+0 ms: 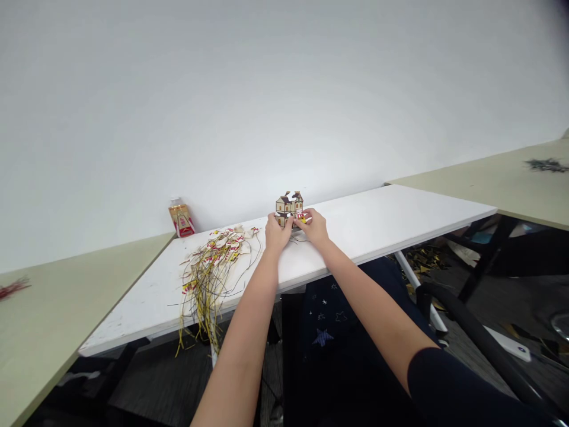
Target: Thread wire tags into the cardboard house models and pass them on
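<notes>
Both my hands meet at a small model house (284,205) with cream walls and dark roofs, just above the white table. My left hand (278,233) grips its lower left side, thumb in front. My right hand (315,228) is closed at the lower right side, its fingers around a small red, white and yellow piece (301,218) against the house. Thin dark strands hang below the hands. To the left, a tangled pile of yellow and dark strings (208,267) with red and white pieces lies on the table and droops over its front edge.
A red and tan package (182,219) stands at the back left of the white table (377,219), by the wall. Beige tables flank it, with a reddish bundle (13,288) left and a dark green one (547,165) right. A black chair armrest (471,332) is at lower right.
</notes>
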The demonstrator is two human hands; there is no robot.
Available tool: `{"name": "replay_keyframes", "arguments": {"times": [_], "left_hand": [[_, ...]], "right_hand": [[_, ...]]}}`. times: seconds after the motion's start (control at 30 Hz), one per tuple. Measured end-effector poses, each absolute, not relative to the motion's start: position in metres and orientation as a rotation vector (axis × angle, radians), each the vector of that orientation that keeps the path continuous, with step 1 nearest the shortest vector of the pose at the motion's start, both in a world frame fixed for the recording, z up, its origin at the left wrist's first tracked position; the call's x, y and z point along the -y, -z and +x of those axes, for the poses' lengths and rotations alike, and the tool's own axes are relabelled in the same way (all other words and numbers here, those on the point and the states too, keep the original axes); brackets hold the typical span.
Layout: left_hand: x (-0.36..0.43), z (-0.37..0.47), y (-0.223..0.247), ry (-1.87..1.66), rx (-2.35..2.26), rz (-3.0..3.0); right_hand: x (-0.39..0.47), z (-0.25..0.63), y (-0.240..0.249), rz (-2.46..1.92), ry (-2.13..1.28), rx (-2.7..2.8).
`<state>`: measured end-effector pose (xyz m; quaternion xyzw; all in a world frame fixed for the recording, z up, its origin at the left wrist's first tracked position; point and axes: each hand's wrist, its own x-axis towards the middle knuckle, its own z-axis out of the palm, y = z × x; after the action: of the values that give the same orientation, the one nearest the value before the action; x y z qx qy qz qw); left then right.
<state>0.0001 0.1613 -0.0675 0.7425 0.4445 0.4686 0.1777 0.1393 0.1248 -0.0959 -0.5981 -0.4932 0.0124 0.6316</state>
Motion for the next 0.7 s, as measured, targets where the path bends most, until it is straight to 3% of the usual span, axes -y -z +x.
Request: {"name": "replay_keyframes", "arguments": {"times": [0.7], "left_hand": [[-0.1606,-0.0017,0.0640,-1.168,-1.285,1.803]], "right_hand": [[-0.1218,0.1381,0.0934,-1.425,0.043,1.211]]}}
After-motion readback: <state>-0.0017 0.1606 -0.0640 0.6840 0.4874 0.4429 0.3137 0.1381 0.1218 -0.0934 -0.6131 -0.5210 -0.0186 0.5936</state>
